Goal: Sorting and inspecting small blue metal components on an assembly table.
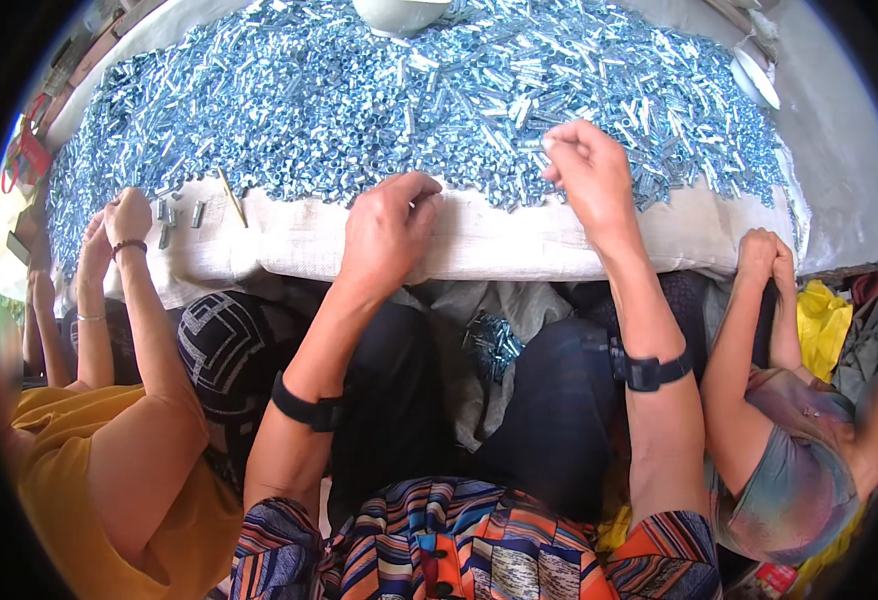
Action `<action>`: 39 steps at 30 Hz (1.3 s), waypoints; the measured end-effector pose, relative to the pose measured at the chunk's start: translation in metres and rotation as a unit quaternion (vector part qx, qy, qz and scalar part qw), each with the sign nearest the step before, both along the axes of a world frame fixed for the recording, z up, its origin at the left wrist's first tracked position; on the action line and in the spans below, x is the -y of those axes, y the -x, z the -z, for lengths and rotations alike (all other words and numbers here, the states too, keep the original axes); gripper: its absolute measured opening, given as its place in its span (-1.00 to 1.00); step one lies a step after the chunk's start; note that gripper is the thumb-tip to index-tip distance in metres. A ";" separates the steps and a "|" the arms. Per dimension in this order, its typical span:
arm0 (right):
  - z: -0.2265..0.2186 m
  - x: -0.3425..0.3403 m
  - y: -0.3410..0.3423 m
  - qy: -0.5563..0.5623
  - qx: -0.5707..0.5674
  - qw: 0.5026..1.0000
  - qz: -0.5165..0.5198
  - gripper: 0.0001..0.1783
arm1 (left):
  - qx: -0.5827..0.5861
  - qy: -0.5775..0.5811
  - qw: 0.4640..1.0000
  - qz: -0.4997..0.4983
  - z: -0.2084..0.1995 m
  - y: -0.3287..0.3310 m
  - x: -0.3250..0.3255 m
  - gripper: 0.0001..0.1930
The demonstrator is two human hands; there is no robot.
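A wide heap of small shiny metal tubes and rings (pixel 309 110) covers the cloth-topped table before me. At the heap's front edge my left hand (pixel 389 225) is closed, its fingers curled inward; whatever they may hold is hidden. Farther right and a little deeper over the heap, my right hand (pixel 591 175) has its thumb and fingers drawn into a pinch. A pale bright spot shows at those fingertips, too small to tell as a metal piece or a nail. More metal pieces (pixel 494 343) lie on grey sheeting between my knees.
Whitish cloth (pixel 499 242) hangs over the table's front edge. A pale bowl (pixel 399 14) sits at the back, a white dish (pixel 754 80) at the right. Co-workers' hands work at left (pixel 127 218) and right (pixel 762 255). A thin stick (pixel 232 198) lies near several loose tubes.
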State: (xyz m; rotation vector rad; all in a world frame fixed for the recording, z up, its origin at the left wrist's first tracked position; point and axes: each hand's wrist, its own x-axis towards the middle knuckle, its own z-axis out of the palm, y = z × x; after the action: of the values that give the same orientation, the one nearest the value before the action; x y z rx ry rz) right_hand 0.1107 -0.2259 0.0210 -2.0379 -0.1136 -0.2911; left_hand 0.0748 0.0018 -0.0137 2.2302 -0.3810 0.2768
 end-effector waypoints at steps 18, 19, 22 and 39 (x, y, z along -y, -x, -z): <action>-0.003 -0.028 0.112 -0.405 -0.189 0.888 -0.111 -0.91 | -0.316 0.484 0.803 0.147 -0.029 0.059 0.015 -0.86; -0.002 -0.028 0.114 -0.406 -0.189 0.887 -0.111 -0.91 | -0.316 0.483 0.803 0.147 -0.029 0.060 0.014 -0.86; 0.002 -0.025 0.117 -0.427 -0.203 0.873 -0.119 -0.91 | -0.299 0.461 0.822 0.151 -0.029 0.062 0.015 -0.87; 0.009 -0.011 0.139 -0.498 -0.383 0.724 -0.286 -0.91 | -0.450 0.459 0.688 0.337 -0.021 0.082 0.014 -0.76</action>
State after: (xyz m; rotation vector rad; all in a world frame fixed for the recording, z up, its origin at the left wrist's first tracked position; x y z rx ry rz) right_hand -0.0281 -0.2145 0.0117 -0.8230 -0.0399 0.7603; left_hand -0.0072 -0.0127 0.0072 0.8959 -0.3540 -0.8475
